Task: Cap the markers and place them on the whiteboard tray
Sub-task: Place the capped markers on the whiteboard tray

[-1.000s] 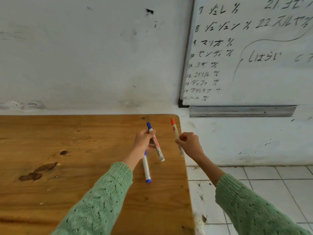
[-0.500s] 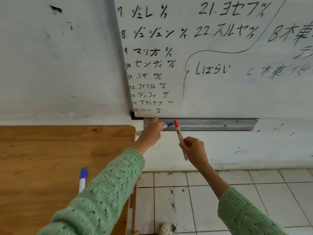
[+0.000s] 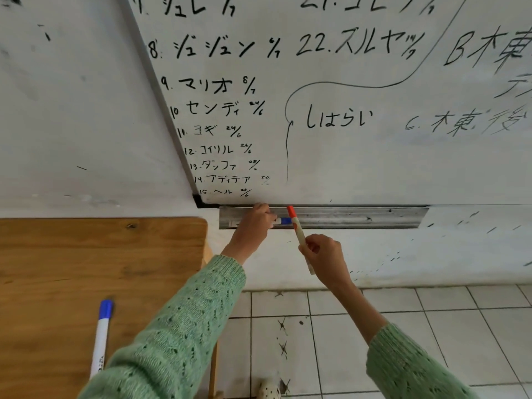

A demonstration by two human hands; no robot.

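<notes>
My left hand [image 3: 254, 226] is at the left end of the grey metal whiteboard tray [image 3: 359, 217] and grips a blue-capped marker [image 3: 283, 220] that lies level along the tray, cap pointing right. My right hand [image 3: 324, 256] holds a red-capped marker [image 3: 298, 230] upright just below the tray, its red cap overlapping the tray's front. A third marker with a blue cap [image 3: 101, 335] lies on the wooden table [image 3: 72, 269] at the lower left, partly hidden by my left sleeve.
The whiteboard [image 3: 345, 110] with black handwriting fills the wall above the tray. Right of my hands the tray runs bare. White floor tiles [image 3: 431, 326] lie below, and the table's right edge is close to my left forearm.
The view swung from the table to the whiteboard. My left hand carried the blue-capped marker from above the table onto the tray's left end. My right hand raised the red-capped marker to the tray.
</notes>
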